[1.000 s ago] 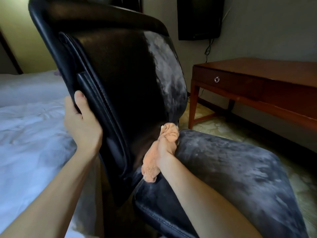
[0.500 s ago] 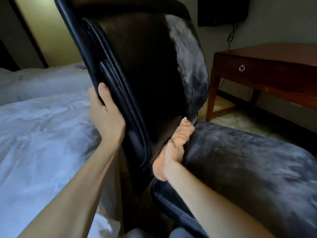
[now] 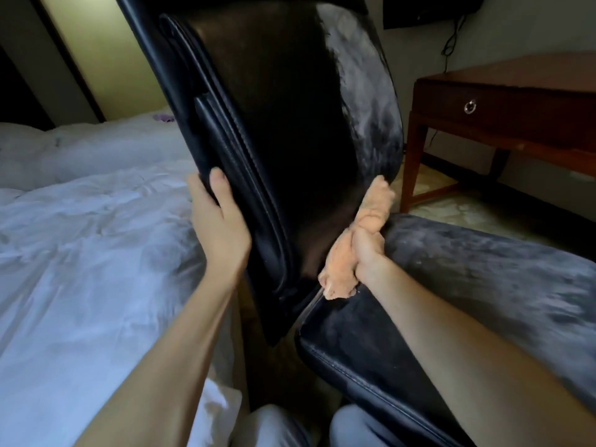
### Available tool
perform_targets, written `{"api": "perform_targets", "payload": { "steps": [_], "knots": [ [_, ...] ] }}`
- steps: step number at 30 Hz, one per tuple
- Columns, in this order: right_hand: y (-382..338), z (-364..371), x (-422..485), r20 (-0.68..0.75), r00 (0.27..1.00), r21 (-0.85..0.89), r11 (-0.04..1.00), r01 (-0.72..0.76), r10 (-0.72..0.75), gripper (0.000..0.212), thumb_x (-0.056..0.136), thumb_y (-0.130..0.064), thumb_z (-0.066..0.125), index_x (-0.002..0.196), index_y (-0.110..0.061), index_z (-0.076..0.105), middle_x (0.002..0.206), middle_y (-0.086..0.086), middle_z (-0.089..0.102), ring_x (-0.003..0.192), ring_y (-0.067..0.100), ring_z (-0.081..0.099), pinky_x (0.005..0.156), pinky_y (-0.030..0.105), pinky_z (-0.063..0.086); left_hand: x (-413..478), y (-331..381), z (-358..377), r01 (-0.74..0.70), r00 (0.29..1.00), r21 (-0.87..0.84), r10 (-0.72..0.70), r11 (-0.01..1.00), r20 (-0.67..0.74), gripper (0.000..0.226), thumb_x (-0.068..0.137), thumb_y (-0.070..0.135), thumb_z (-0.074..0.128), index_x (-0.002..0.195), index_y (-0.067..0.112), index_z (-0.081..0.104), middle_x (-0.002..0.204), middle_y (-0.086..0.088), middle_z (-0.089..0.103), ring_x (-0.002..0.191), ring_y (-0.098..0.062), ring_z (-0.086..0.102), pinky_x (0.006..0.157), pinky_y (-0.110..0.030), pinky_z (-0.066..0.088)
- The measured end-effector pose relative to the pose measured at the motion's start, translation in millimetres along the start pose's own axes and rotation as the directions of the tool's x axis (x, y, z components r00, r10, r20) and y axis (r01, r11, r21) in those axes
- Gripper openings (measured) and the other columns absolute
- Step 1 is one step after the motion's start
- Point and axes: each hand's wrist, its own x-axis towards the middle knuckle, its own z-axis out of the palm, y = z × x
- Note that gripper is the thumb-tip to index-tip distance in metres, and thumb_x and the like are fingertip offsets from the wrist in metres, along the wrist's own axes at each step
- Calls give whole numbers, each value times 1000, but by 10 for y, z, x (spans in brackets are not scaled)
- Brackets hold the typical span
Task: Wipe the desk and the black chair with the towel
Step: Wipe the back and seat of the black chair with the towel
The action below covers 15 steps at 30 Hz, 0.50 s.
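Note:
The black chair (image 3: 283,124) fills the middle of the view, its backrest tall in front of me and its dusty grey-streaked seat (image 3: 483,285) stretching to the right. My left hand (image 3: 219,227) grips the backrest's left edge, thumb on the front. My right hand (image 3: 367,250) is closed around a bunched peach towel (image 3: 342,272), which is pressed into the crease where backrest meets seat. The towel's upper end reaches the backrest's lower right corner. The brown wooden desk (image 3: 516,91) stands at the right against the wall.
A bed with white bedding (image 3: 80,221) lies close on the left. A dark screen (image 3: 429,11) hangs on the wall above the desk, with a cable dangling. Pale tiled floor (image 3: 451,208) shows between chair and desk. My knees (image 3: 290,427) are at the bottom edge.
My right hand has slid the towel along the crease toward the backrest's right side. My left hand keeps its grip on the backrest. The view has moved closer and shifted left.

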Motion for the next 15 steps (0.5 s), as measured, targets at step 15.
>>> {"api": "perform_targets", "payload": {
  "steps": [15],
  "knots": [
    [310,-123,-349,122,990,27,997,-68,64,32,102,-22,55,131,-10,59,112,5,68,86,17,67,70,29,54,-136,-22,-40,36,998,-11,-36,999,47,17,114,24,32,111,12,44,82,16,48,73,17,51,73,-7,37]
  ]
}}
